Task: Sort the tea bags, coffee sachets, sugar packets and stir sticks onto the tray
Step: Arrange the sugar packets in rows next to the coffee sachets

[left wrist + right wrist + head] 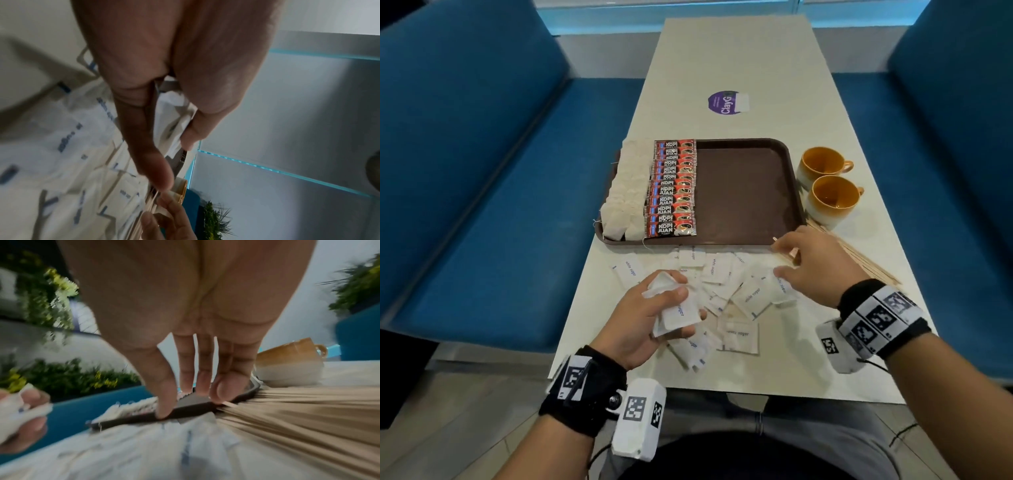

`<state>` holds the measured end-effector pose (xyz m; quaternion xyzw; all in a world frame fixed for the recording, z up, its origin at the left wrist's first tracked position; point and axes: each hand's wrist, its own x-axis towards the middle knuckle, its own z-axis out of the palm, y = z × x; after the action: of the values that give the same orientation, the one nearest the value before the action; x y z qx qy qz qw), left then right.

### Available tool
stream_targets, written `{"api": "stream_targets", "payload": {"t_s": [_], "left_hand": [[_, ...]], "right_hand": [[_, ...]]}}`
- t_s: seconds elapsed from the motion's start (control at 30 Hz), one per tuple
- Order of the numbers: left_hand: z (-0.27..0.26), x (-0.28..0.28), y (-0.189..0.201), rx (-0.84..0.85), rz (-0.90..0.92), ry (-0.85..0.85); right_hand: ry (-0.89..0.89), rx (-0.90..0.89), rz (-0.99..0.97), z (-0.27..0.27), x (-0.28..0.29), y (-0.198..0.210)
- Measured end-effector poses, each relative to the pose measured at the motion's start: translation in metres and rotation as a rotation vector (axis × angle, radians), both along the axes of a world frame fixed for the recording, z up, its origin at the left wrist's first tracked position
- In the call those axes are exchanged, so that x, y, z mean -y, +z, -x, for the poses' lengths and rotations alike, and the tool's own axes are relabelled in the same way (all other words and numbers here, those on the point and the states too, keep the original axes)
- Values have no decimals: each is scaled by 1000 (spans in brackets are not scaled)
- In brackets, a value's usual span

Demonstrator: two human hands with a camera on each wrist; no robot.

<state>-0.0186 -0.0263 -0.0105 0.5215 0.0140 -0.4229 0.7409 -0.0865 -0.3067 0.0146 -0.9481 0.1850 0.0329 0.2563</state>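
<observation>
Left hand: raised just over the near sugar packets, fingers and thumb curled round a small stack of white sugar packets; the left wrist view shows the same clamp, thumb on one face, fingers on the other.
Right hand: fingers spread and pointing down, holding nothing; fingertips come down at the near right corner of the tray, above the edge of the loose packets. Whether they touch the packets, cannot tell.
Tray: brown, rectangular, on the counter, beyond the loose packets.
Tea bags: pale, lined up along the tray's left edge, overlapping one another.
Coffee sachets: red and black, marked "KOPI JUAN", in one overlapping column just right of the tea bags; the tray's right part is bare brown.
Loose sugar packets: white with blue "white sugar" print, scattered on the counter between the tray's near rim and the near counter edge.
Stir sticks: thin wooden sticks fanned out on the counter right of the tray's near corner, partly under the right hand.
Cups: two orange-and-cream mugs, side by side on the counter right of the tray.
Sticker: round, purple, on the counter beyond the tray.
</observation>
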Motion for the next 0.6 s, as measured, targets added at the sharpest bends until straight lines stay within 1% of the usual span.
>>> {"api": "stream_targets", "payload": {"t_s": [0.07, 0.13, 0.23, 0.3, 0.33, 0.43, 0.6], "left_hand": [[1, -7, 0, 16, -40, -65], [6, -12, -1, 8, -49, -190], [15, -16, -8, 24, -70, -411], [19, -16, -13, 41, -123, -474], [20, -14, -14, 49, -145, -469], [16, -8, -16, 59, -176, -375], [5, 6, -16, 89, -160, -253]], "right_hand": [[126, -143, 42, -2, 1, -5], [240, -226, 112, -5, 1, -10], [331, -267, 240, -12, -1, -13], [336, -264, 291, -16, -1, -15], [337, -267, 313, -17, -1, -16], [358, -299, 361, -18, 1, -17], [291, -324, 263, -14, 3, -18]]}}
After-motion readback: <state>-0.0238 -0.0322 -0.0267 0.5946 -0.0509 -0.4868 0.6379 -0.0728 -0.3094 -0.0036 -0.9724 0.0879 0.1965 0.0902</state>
